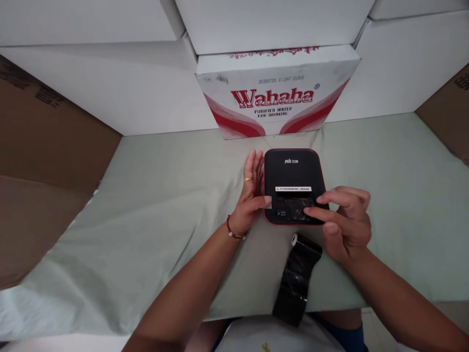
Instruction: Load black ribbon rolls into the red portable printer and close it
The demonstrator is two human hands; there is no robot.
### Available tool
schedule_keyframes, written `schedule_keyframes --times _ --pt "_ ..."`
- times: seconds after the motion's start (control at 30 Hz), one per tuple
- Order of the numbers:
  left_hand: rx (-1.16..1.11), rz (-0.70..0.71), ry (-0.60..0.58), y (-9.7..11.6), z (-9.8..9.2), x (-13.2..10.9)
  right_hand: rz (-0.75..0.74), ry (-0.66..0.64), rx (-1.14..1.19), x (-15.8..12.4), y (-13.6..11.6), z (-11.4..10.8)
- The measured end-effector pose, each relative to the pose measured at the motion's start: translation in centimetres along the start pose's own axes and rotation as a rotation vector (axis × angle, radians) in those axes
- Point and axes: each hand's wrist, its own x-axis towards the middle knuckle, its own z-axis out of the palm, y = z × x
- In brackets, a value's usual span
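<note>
A flat black device [293, 171] with a red rim lies on the green-covered table. It bears a pale logo and a white label strip [293, 189] above a recessed area. Along the device's left side, my left hand [252, 195] rests with its fingers stretched out and its thumb over the lower left corner, holding it steady. My right hand [348, 220] is at the lower right, fingers apart, with one fingertip touching a dark, shiny piece [296, 208] in the recess. Just below lies a partly unrolled roll of black plastic film [297, 278] with a white core.
Behind the device stands a white and red water carton [280, 98] against white boxes [154, 88]. Brown cardboard boxes border the left [47, 137] and right [447, 112]. The film's loose end reaches the table's near edge.
</note>
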Motion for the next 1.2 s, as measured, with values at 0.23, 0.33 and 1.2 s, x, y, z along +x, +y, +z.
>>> schedule_keyframes --times 0.23,0.33,1.2 --pt "-0.144 -0.168 -0.155 0.1 -1.2 0.3 -0.069 -0.049 -0.008 0.6 -0.7 -0.4" --pt "-0.117 -0.179 -0.177 0.4 -1.7 0.5 -0.049 -0.075 0.006 0.9 -1.0 -0.7" --pt "-0.275 -0.214 0.073 -1.1 -1.4 0.8 0.198 -0.642 -0.056 8.5 -0.6 -1.3"
